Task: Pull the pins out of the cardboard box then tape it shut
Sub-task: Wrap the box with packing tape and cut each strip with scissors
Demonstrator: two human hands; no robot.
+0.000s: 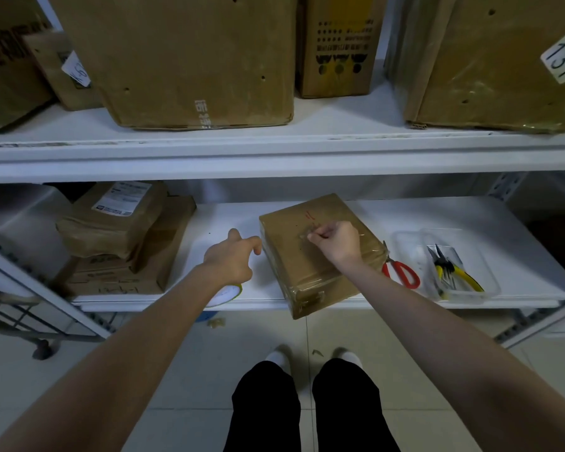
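Lower white metal shelf (437,213), seen from the head camera. I see the flat brown cardboard box (320,207), glossy under wrinkled clear film, lying askew at the middle of the shelf's front edge, with its near corner overhanging that edge. My right hand (335,239) rests on the box's top face, fingers clenched, thumb and forefinger pinching a small grey piece (304,236); I cannot tell whether it is a pin. My left hand (232,256) hovers over the shelf just beside the box's left side, fingers released and loosely extended. A pale tape roll (229,293) sits at the front edge, partly hidden by the left wrist. Red-handled scissors (402,272) lie right of the box, next to a clear plastic tray (411,249) holding yellow-handled pliers (460,272).
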